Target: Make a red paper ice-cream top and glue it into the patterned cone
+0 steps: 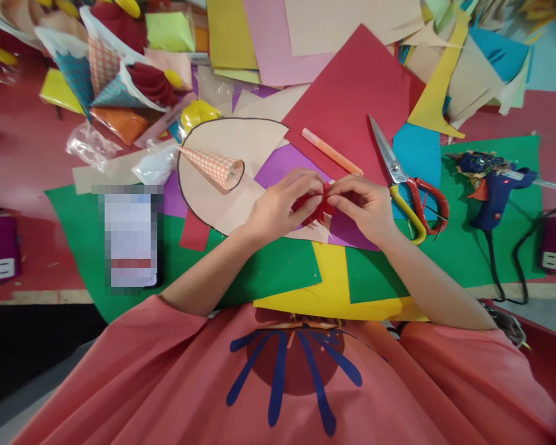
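My left hand (285, 207) and my right hand (364, 207) meet at the centre, fingers pinched on a small red folded piece (323, 209), perhaps paper, with narrow strips hanging down. Fingers cover much of it. Left of my hands, a checkered paper cone (215, 168) lies on a round beige paper cutout (208, 204) edged in black. An orange marker (332, 151) rests on red paper (347, 86) just beyond my fingers. Scissors (401, 176) with red and yellow handles lie to the right of my right hand, blades partly apart.
A blue glue gun (498, 191) with a black cord lies at right on green sheet (528, 247). A phone (130, 241) lies at left. Finished cones (106, 74) and clay packets (170, 32) crowd the upper left; paper scraps (472, 74) pile up at upper right.
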A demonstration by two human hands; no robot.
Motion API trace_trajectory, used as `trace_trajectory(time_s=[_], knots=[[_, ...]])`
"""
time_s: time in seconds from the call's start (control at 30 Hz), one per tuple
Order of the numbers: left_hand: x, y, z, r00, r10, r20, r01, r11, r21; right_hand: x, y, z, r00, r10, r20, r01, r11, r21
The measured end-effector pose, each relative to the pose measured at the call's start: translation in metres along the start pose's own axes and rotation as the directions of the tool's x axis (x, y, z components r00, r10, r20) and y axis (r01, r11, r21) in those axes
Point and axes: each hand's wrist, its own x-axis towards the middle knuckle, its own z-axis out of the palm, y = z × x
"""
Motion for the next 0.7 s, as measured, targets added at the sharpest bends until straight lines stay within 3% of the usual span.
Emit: trace_trajectory(time_s=[0.4, 0.6, 0.7], knots=[[-0.0003, -0.0011, 0.0007, 0.997, 0.014, 0.073, -0.013, 1.0, -0.008, 0.0001, -0.0015, -0.0019, 0.996, -0.049, 0.072, 0.055, 0.995, -0.085], [-0.0006, 0.002, -0.003, 1.0, -0.025, 0.012, 0.024, 0.999, 0.025, -0.0015, -0.0006, -0.001, 0.997, -0.083, -0.001, 0.083, 0.992, -0.098], [0.0, 0.0038, -0.0076, 1.0, 0.028, -0.008, -0.027, 0.993, 0.113, -0.0028, 0.0002, -0.0016, 0.992, -0.111, -0.056, 0.103, 0.987, -0.124]])
